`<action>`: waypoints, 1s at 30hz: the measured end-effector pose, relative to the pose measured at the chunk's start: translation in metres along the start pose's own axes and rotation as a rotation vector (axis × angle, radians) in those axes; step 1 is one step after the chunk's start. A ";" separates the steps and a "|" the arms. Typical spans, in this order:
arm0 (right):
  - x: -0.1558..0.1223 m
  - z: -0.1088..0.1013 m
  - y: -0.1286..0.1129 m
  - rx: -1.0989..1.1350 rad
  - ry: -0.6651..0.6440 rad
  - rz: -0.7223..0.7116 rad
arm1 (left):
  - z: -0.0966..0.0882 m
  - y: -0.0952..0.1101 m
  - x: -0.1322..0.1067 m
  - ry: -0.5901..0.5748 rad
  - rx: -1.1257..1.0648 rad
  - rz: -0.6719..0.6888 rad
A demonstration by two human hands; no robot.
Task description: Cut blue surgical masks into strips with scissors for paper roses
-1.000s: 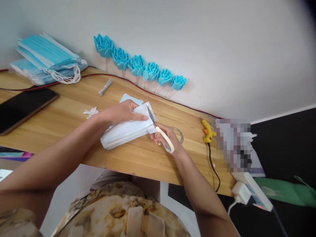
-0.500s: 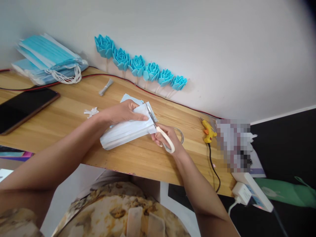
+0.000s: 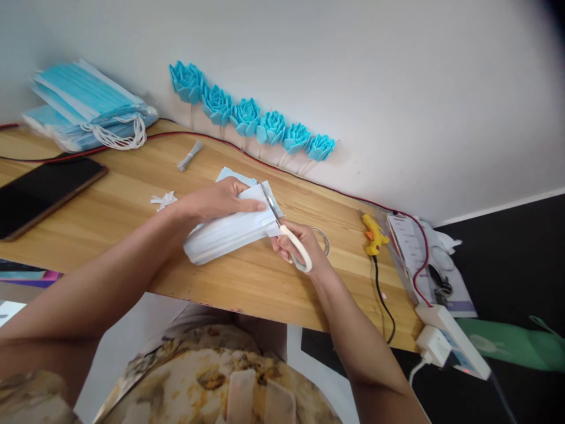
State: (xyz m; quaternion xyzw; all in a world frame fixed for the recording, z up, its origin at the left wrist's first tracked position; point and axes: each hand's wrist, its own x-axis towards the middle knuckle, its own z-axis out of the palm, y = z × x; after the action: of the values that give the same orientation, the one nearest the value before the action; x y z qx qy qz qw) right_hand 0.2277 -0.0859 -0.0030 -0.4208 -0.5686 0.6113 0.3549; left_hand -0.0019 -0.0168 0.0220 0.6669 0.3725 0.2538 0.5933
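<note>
Two hands busy here, both ours, working over the wooden table. Nearest the table's front edge, our right hand has its fingers clenched through the white handles of the scissors, blades biting into the short end of a white pleated face mask. Just left of the scissors, our left hand lies over the top of the mask, fingers and thumb grasping it and pinning it to the table near the middle.

Progress-wise, we'd say the snip along that end strip has only started: the blades sit at the mask's edge and most of that side looks uncut. A white scrap lies left of the mask, so some trimming looks done.

Right of the scissors there's a tape roll, half hidden behind our hand, then a yellow glue gun. Off at the table's left end sits a dark phone. At the back, a stack of blue masks, and six finished blue roses lean on the wall.
</note>
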 end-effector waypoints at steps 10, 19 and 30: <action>0.000 -0.004 -0.004 -0.071 -0.110 -0.017 | -0.001 0.004 -0.002 0.016 -0.056 0.083; 0.000 -0.003 -0.005 -0.115 -0.127 -0.039 | 0.000 0.008 -0.002 -0.001 0.021 0.092; 0.000 -0.009 0.001 -0.097 -0.150 -0.080 | 0.002 0.008 -0.003 0.060 -0.083 0.036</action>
State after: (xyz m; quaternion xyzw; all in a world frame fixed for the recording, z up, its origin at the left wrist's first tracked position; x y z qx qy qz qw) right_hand 0.2355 -0.0822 -0.0038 -0.3675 -0.6386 0.5983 0.3148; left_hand -0.0002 -0.0205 0.0294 0.6403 0.3672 0.2997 0.6044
